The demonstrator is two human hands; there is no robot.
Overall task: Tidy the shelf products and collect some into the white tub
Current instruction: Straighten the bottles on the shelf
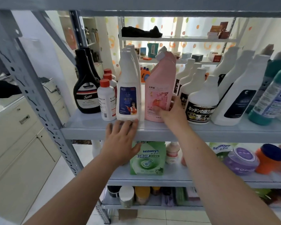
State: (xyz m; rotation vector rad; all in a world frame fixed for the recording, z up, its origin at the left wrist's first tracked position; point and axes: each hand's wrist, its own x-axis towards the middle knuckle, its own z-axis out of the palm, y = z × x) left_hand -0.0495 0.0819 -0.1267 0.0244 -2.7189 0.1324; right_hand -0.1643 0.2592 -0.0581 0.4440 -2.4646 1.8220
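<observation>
A pink bottle [159, 88] with an angled white cap stands near the front of the grey shelf [88, 130]. My right hand [172, 112] grips its lower right side, thumb across the label. Left of it stands a white bottle [128, 88] with a blue label. My left hand [120, 137] lies flat with straight fingers, fingertips touching that bottle's base at the shelf edge. No white tub is in view.
Black oil-cleaner bottles [87, 88] and small red-capped bottles [106, 101] stand at the left; rows of white spray bottles [201, 101] and a teal bottle [269, 98] fill the right. Lower shelves hold a green Seaways pack [147, 158], jars and cans. A cream cabinet [18, 137] stands left.
</observation>
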